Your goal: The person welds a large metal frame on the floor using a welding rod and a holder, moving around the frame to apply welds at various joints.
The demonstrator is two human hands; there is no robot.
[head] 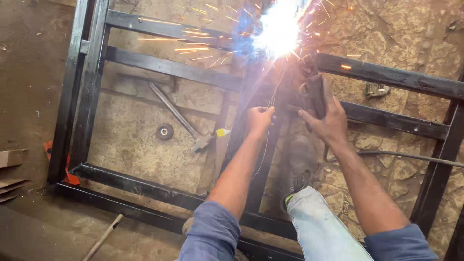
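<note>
Left hand (260,118) fisted, seemingly pinching a rod; right hand (325,122) grips electrode holder (315,94).

Two bare forearms run up from the bottom of the frame toward its centre, each ending in an ungloved hand: the left hand (259,119) and the right hand (327,124), with no rings or watch to be seen. Both sleeves are blue-grey cloth, pushed up to about the elbow and bunched in soft folds at lower centre and lower right. Between them shows a knee in pale, faded blue denim, and above it a worn dark shoe.
</note>
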